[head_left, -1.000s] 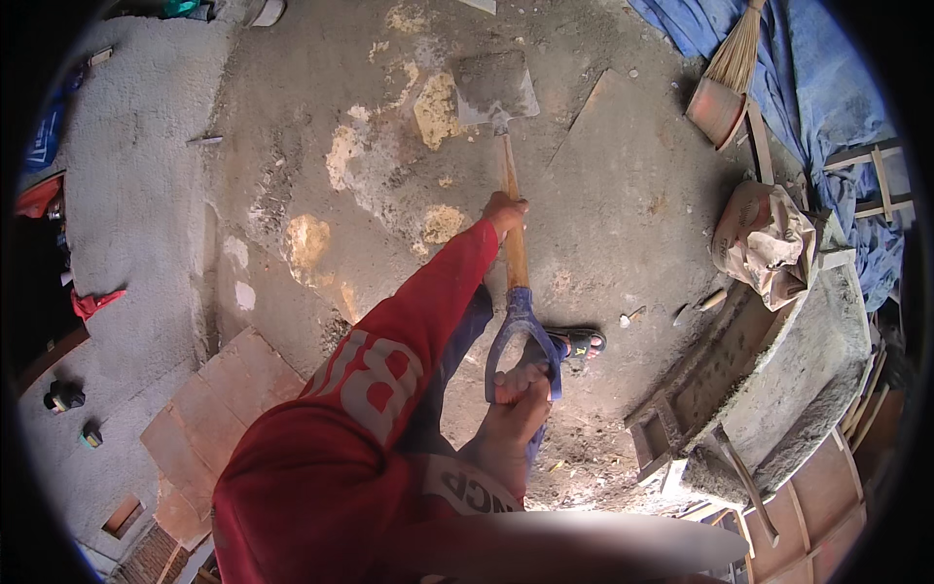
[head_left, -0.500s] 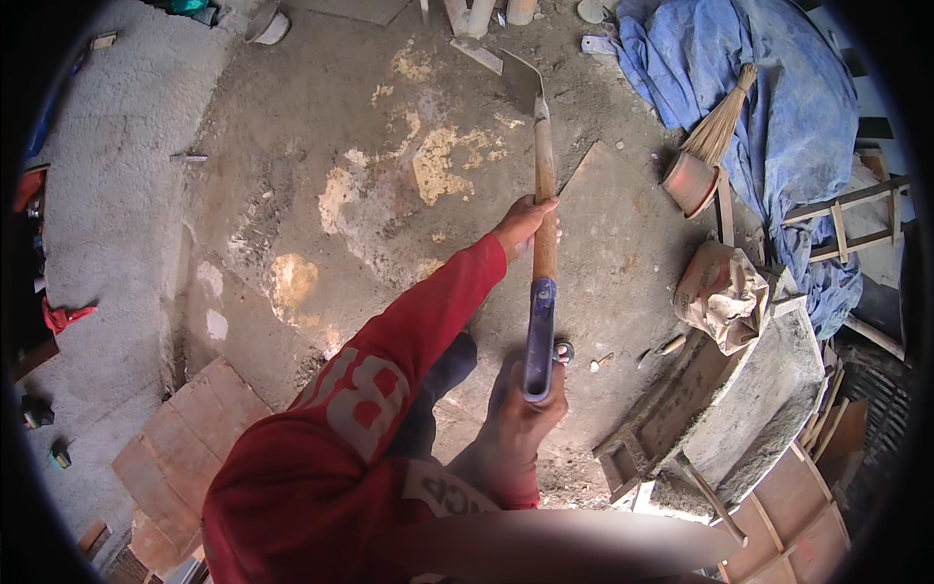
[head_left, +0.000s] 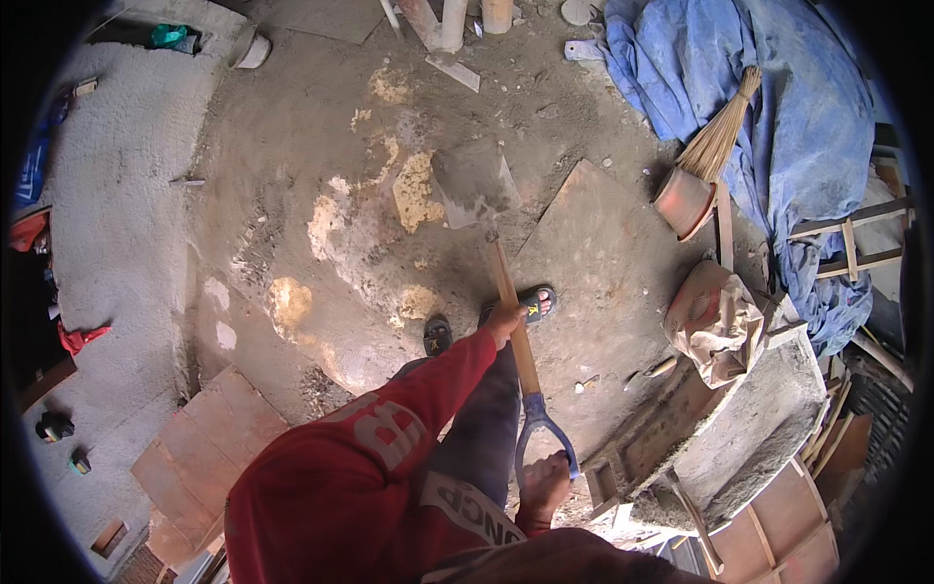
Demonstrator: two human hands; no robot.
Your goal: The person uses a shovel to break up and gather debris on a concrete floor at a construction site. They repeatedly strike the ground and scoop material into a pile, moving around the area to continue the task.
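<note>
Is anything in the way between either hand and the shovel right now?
Nothing visible is: both hands are on the shovel, the left hand around its wooden shaft and the right hand at its blue handle.

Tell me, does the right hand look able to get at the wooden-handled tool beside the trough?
Probably not as things stand: the right hand is closed around the shovel's blue handle. If freed, nothing appears to cover the wooden-handled tool.
</note>
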